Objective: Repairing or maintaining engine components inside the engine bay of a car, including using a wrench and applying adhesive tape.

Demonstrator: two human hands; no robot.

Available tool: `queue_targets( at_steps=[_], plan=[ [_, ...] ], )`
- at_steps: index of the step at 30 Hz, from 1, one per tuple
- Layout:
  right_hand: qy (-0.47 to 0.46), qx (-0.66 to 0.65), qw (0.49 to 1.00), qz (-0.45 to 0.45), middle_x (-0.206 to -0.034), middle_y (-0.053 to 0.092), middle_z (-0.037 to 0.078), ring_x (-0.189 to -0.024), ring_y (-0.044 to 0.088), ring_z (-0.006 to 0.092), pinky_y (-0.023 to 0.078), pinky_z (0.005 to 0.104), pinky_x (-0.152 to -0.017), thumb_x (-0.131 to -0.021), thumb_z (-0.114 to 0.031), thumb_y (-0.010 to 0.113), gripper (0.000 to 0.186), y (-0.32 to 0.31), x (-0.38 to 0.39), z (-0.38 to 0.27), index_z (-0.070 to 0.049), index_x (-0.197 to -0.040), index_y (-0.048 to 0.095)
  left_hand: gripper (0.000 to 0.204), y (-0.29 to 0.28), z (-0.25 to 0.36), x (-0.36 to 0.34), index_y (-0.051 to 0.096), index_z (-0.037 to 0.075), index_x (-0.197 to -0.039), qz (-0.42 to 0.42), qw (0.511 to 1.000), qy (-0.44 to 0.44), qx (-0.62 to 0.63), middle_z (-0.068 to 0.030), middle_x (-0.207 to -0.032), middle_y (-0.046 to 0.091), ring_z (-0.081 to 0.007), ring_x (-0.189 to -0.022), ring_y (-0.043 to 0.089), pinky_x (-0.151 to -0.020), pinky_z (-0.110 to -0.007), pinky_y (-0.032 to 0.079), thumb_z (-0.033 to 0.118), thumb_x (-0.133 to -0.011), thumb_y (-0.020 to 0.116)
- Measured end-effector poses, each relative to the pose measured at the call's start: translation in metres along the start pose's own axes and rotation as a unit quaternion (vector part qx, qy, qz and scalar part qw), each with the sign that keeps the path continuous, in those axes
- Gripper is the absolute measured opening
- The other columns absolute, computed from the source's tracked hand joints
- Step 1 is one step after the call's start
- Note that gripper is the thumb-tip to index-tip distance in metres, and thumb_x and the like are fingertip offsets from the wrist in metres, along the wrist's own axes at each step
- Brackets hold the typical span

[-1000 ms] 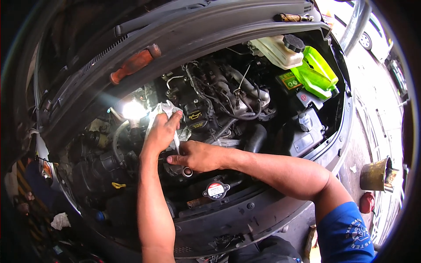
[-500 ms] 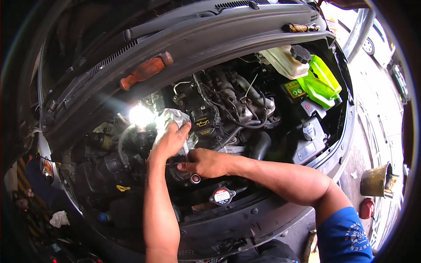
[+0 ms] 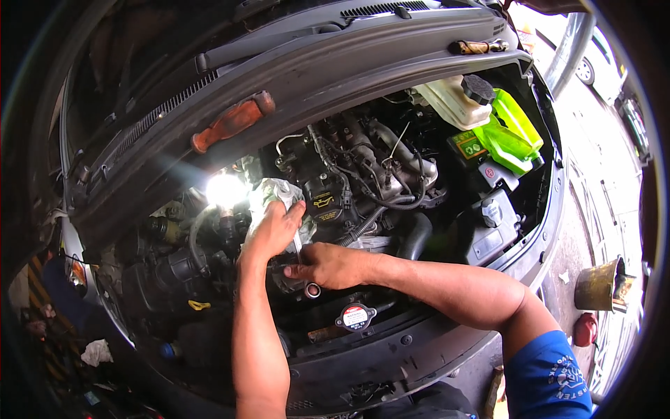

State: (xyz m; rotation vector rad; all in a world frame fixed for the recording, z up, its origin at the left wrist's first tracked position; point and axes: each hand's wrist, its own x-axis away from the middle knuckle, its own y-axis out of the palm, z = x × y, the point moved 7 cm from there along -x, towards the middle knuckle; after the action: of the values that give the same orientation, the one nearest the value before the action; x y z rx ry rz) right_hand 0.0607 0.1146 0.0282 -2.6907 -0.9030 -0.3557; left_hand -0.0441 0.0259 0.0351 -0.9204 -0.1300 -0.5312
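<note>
My right hand (image 3: 336, 265) is wrapped around a shiny metal wrench (image 3: 298, 244), thumb pointing left. The tool's round, hollow lower end (image 3: 312, 290) sticks out below the fist, and its shaft runs up toward my left hand (image 3: 278, 229). The fingers of that hand are curled beside a crumpled whitish cloth or plastic sheet (image 3: 273, 190) at the front of the engine. The shaft's upper end meets these fingers; what its far tip sits on is hidden. Close by on the right is a black engine cover (image 3: 324, 202) with a yellow symbol.
A bright lamp (image 3: 227, 190) glares left of the sheet. An orange-handled tool (image 3: 234, 122) and a ratchet (image 3: 478, 47) lie along the cowl edge. Hoses surround the hands; the radiator cap (image 3: 355, 317) is in front. Right stand a reservoir (image 3: 453, 101), a green plastic piece (image 3: 513, 133) and a bucket (image 3: 595, 286).
Both hands keep their hold and have hardly moved. The whole view has shifted very slightly.
</note>
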Motion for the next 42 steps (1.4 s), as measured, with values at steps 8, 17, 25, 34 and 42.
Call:
queue_targets(
  at_steps=[8,17,25,34,42],
  plan=[
    [-0.007,0.017,1.0,-0.004,-0.077,0.073,0.014,-0.087,0.072,0.0309,0.052,0.0426,-0.085,-0.104,-0.052,0.055,0.061,0.001,-0.001,-0.001,0.006,-0.09,0.069,0.064,-0.001,-0.006,-0.001,0.06,-0.013,-0.091,0.024,1.0,0.011,0.011,-0.0312,-0.08,0.066,-0.0431,-0.082,0.069,-0.077,-0.048,0.052,0.05,-0.104,0.055],
    [-0.006,0.013,1.0,0.003,-0.079,0.073,0.017,-0.088,0.071,0.0329,0.052,0.0439,-0.086,-0.104,-0.053,0.055,0.062,0.004,-0.003,0.001,0.005,-0.088,0.071,0.059,-0.003,-0.011,-0.002,0.066,-0.003,-0.074,0.076,0.996,0.048,0.002,-0.0134,-0.057,0.056,-0.023,-0.057,0.056,-0.06,-0.041,0.046,0.048,-0.102,0.056],
    [0.0,0.027,1.0,0.006,-0.079,0.072,0.017,-0.088,0.071,0.0338,0.052,0.0451,-0.086,-0.105,-0.052,0.054,0.063,0.002,0.0,0.002,0.004,-0.082,0.071,0.06,0.0,-0.004,-0.002,0.064,-0.007,-0.082,0.05,0.998,0.025,-0.005,-0.0225,-0.069,0.061,-0.0342,-0.069,0.063,-0.069,-0.045,0.049,0.048,-0.103,0.056],
    [0.003,0.018,1.0,-0.001,-0.081,0.073,0.017,-0.088,0.072,0.0334,0.052,0.0448,-0.087,-0.105,-0.052,0.053,0.062,-0.005,0.002,0.0,0.004,-0.085,0.071,0.058,0.002,0.0,-0.007,0.066,-0.004,-0.077,0.057,0.998,0.042,0.0,-0.0162,-0.061,0.057,-0.0247,-0.06,0.058,-0.063,-0.042,0.047,0.048,-0.102,0.057],
    [-0.006,0.039,0.999,-0.026,-0.091,0.068,0.019,-0.082,0.064,0.0235,0.049,0.0428,-0.078,-0.099,-0.06,0.062,0.072,-0.001,0.002,0.004,0.011,-0.113,0.065,0.077,0.012,-0.002,-0.006,0.049,-0.014,-0.13,-0.007,0.998,0.029,0.049,-0.0272,-0.112,0.071,-0.029,-0.108,0.069,-0.094,-0.041,0.053,0.057,-0.102,0.056]
  ],
)
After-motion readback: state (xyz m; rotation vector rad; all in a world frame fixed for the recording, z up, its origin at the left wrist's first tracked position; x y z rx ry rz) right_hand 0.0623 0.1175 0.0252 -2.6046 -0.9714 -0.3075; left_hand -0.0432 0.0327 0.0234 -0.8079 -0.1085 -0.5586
